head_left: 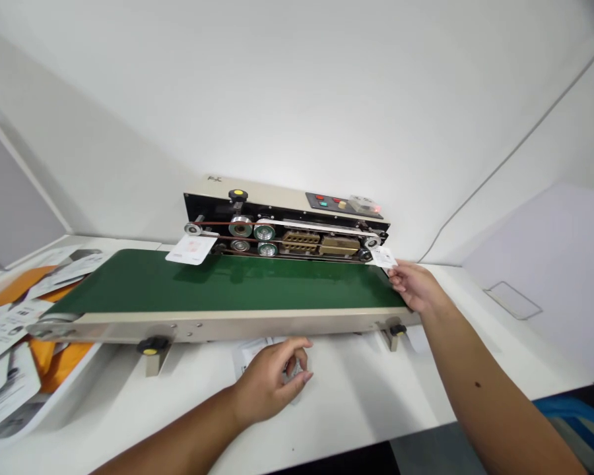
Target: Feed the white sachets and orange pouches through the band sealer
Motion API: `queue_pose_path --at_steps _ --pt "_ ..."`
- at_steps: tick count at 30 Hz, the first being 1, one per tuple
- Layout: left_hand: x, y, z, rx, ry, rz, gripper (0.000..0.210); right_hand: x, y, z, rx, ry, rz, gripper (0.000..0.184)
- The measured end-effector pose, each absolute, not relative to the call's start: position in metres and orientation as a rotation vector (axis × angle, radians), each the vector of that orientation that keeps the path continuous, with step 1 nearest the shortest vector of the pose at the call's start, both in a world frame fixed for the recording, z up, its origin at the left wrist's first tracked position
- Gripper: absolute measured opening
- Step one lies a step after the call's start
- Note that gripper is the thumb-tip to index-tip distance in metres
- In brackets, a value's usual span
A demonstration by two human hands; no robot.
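A continuous band sealing machine (287,204) with a green conveyor belt (212,284) stands against the wall. At its right end my right hand (416,284) pinches the edge of a small white pouch (383,256), whose other side is at the machine's rollers. Another white pouch (192,250) hangs from the left end of the sealing head, above the belt. In front of the conveyor my left hand (277,379) is held with curled fingers, thumb and forefinger apart, nothing visible between them. Behind and below it, packets (250,349) lie on the table, partly hidden by the hand.
A white bin (59,402) at the left holds several white and orange pouches (10,336) under the belt's end. Black knobs (154,345) stick out from the conveyor's front. A wire loop (513,300) lies at the right on the white table (356,402).
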State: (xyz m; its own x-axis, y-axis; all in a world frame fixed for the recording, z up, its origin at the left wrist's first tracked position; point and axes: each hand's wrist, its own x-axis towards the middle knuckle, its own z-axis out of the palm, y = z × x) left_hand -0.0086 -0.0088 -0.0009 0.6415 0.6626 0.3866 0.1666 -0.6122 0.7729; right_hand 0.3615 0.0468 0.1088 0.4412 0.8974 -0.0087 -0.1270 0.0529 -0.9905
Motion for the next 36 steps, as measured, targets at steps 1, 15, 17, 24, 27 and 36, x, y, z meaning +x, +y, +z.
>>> queue_pose_path --at_steps 1,15,17,24,27,36 --pt "-0.009 -0.009 0.0 2.143 0.648 0.876 0.034 0.36 0.047 0.109 -1.279 -0.803 0.944 0.019" --pt "-0.01 -0.008 0.001 2.308 0.575 0.964 0.023 0.32 0.006 0.095 -1.596 -1.055 -0.067 0.034" --pt "-0.011 -0.009 0.003 2.357 0.513 1.048 0.019 0.295 -0.016 0.072 -1.47 -1.235 -0.308 0.023" --pt "-0.012 -0.016 0.014 2.464 0.38 1.18 0.011 0.195 -0.048 -0.025 -1.222 -2.332 0.287 0.066" --pt "-0.012 -0.014 0.015 2.453 0.384 1.182 0.011 0.181 -0.041 -0.042 -1.315 -2.385 0.377 0.086" --pt "-0.012 -0.011 0.014 2.41 0.529 1.144 0.011 0.196 -0.044 -0.033 -1.245 -1.875 0.879 0.058"
